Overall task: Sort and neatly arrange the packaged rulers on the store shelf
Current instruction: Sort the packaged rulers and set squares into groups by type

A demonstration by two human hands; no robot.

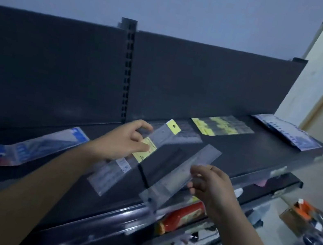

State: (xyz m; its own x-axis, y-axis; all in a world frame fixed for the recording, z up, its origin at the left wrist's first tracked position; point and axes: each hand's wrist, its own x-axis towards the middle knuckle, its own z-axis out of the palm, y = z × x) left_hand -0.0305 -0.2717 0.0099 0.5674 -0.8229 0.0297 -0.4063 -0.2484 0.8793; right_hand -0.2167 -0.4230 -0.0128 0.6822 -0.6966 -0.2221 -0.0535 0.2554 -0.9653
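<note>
**Yellow tags on a charcoal shelf**

I see a dark charcoal shelf [236, 157] with a matching back panel [36, 68]. Its upright [127, 73] is patterned with a column of small dark slots. The yellow-tagged ruler pack [129, 153] in the left hand [125, 139] is clear film with a pale yellow header and label. The plain ruler pack [179, 173] in the right hand [211, 187] is clear and greyish. At the shelf's left end lies a blue, white and red pack [37, 146]. Near the back edge is a fan of clear packs [220, 125] with yellow cards, and at the right end are blue-and-white packs [288, 131]. Below the front edge I make out a red packet [180, 216] with a tan label.
</note>
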